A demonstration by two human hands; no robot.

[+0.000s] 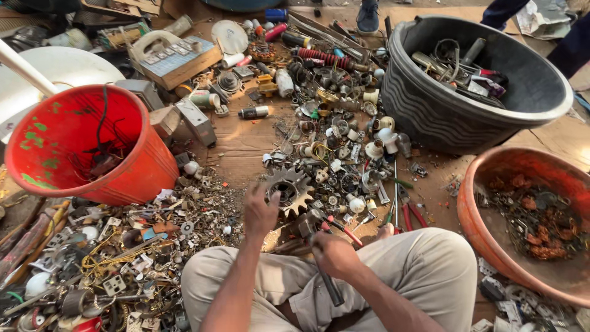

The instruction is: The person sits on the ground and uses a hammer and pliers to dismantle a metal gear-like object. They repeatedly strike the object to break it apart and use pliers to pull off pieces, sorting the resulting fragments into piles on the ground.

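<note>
I sit cross-legged in tan trousers before a spread of scrap parts. My right hand (335, 253) is closed around the dark handle of a hammer (314, 229), its head resting by my knees. My left hand (260, 212) reaches forward, fingers curled, touching a toothed metal sprocket (289, 189) that lies on the cardboard. Whether the left hand grips the sprocket I cannot tell. Small fittings, bulb caps and rings lie scattered just beyond the sprocket.
A red bucket (132, 166) with wires lies tilted at left. A black tub (430, 114) of metal scrap stands at back right, an orange basin (476, 227) of rusty bits at right. Pliers (409, 206) lie near my right knee. Another person's feet show at the top.
</note>
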